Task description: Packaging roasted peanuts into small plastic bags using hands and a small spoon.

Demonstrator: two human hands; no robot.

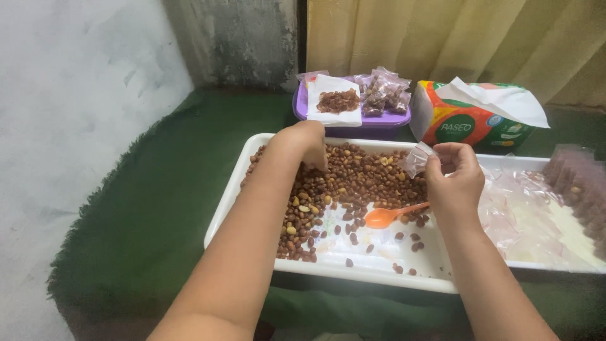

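Left hand: left hand (pixel 305 144) is curled knuckles-up and dug into the heap of peanuts (pixel 344 183) at the far left of the white tray (pixel 227 208); fingertips are buried in the nuts, so it seems to be gathering some, though what sits inside the fist cannot be told.

Right hand: right hand (pixel 456 180) hovers above the middle of the tray, thumb and fingers pinching a small clear plastic bag (pixel 416 158) by its edge; the bag sticks out toward the left hand.

Key relation: bag lies just to the right of the left hand and slightly nearer the person, with only a short stretch of peanuts between them; the left hand is the one in the nuts, the right hand the one at the bag.

Spoon: orange plastic spoon (pixel 391 216) lies on the tray floor just below the right hand, bowl toward the left, handle running right and passing under that hand; neither hand touches it.

Tray, right end: loose pile of empty clear bags (pixel 530 218) fills the right part of the tray, well apart from the left hand.

Beyond the tray: purple box (pixel 353 123) carries a white paper with nuts and several filled packets (pixel 385 91); a tissue pack (pixel 473 120) stands to its right.

Under the tray: green cloth (pixel 158 208) covers the surface.
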